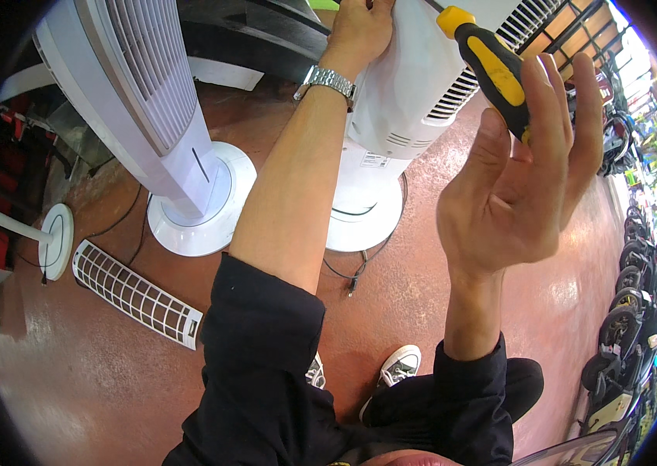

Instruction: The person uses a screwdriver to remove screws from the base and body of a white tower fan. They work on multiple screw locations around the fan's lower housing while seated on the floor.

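The left hand (359, 27) reaches far with its arm extended, fingers curled, while the nearer right hand (515, 179) is raised, palm showing, fingers loosely closed.

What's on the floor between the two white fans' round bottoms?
In the head view, only bare reddish floor shows between the left fan's base and the right fan's base; the left forearm hides part.

Open-front repair shop, tower fans (150, 116) on reddish concrete floor (422, 295), scooters (631, 311) parked outside

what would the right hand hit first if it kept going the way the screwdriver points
Probably the white tower fan: the right hand aims the yellow-and-black screwdriver up toward its upper body, though the tip is cut off by the frame edge.
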{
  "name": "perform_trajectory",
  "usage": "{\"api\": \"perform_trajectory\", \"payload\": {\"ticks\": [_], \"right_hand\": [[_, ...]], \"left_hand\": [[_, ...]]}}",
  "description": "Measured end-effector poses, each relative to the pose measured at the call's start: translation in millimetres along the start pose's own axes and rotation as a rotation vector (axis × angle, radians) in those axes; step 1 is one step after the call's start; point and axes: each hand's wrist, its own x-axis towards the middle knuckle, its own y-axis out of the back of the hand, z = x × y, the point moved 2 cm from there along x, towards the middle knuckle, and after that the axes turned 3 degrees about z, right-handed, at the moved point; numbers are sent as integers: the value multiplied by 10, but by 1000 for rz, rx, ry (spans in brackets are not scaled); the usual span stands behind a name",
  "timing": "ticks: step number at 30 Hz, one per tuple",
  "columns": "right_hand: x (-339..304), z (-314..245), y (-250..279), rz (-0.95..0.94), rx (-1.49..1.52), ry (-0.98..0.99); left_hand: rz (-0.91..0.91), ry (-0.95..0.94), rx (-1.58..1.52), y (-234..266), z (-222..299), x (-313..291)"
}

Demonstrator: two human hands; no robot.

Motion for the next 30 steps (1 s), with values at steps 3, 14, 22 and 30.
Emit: {"api": "perform_trajectory", "payload": {"ticks": [3,14,22,30], "right_hand": [[-55,52,-114,-2,-184,37],[-93,-3,-18,-53,-170,11],[-78,-104,273,-99,-142,-12],[-29,-54,58,-7,-132,-27]], "left_hand": [[-1,-5,10,3,-29,8],[-1,11,44,-22,-26,-5],[-13,2,6,-2,-17,8],[-10,-13,25,11,-40,8]]}}
